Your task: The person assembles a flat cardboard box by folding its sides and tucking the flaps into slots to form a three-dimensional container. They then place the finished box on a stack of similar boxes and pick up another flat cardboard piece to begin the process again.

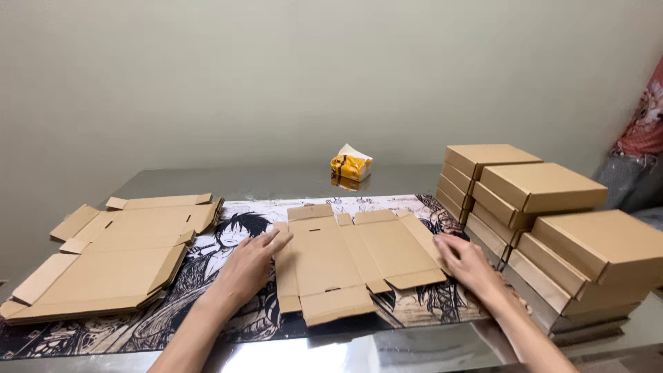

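Fingers of both your left hand (250, 262) and right hand (468, 261) lie flat, holding nothing, at the blank's (352, 259) edges; uneven pressure could skew it on the mat (221, 238).

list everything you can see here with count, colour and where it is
flat box blank: one, brown cardboard, unfolded on the mat between the hands
stack of flat blanks: one pile, brown, left end of the mat
folded boxes: three stacks, brown, right side
mat: one, black and white cartoon print, on the table
table: one, grey and shiny
tissue pack: one, yellow and white, far centre
left hand: flat, touching the blank's left edge
right hand: flat, at the blank's right edge
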